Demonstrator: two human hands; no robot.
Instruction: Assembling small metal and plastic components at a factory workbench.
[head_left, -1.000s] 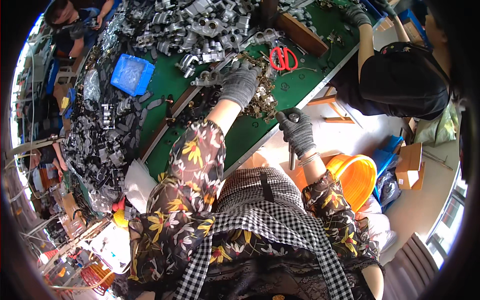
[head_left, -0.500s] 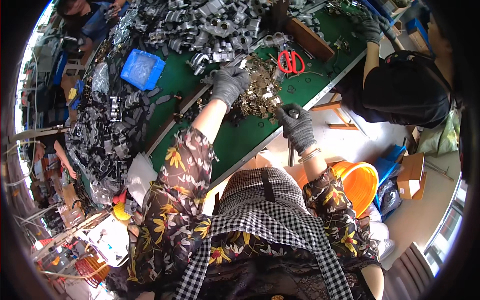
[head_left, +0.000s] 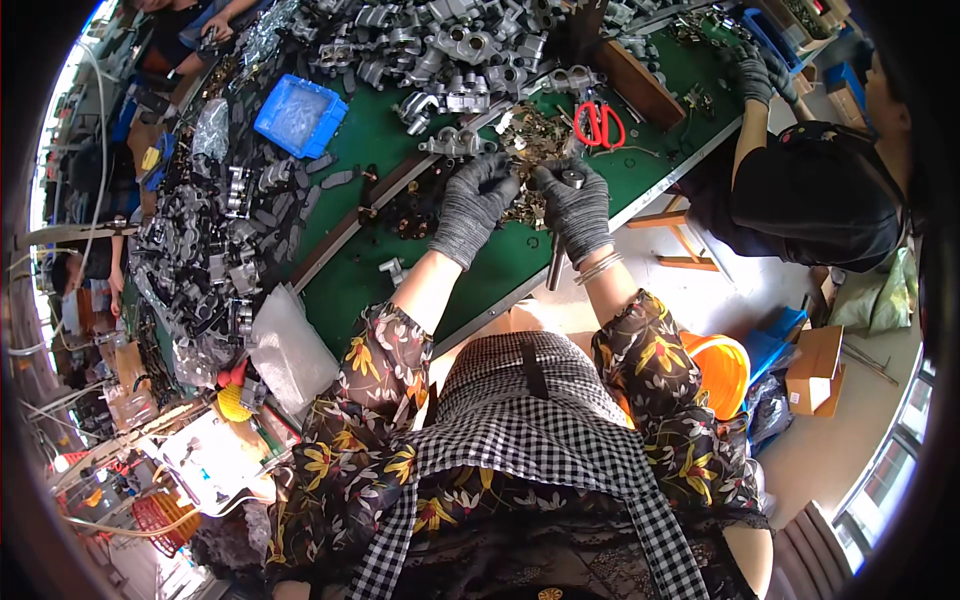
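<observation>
Both my hands wear grey knit gloves and are close together over the green table. My left hand is closed, its fingertips pinched; what sits in them is too small to make out. My right hand is wrapped round a metal rod, whose round end shows above the fist and whose shaft points down past the table edge. Just beyond the fingers lies a pile of small brass-coloured metal clips. Red-handled scissors rest to the right of the pile. A small silver casting lies near my left wrist.
Grey metal castings are heaped at the back, with more parts at left. A blue bin, wooden block and metal rail stand on the table. A co-worker sits at right, above an orange bucket.
My left hand has drawn back from the clip pile toward me. My right hand has come in beside it with the rod. The view has shifted slightly.
</observation>
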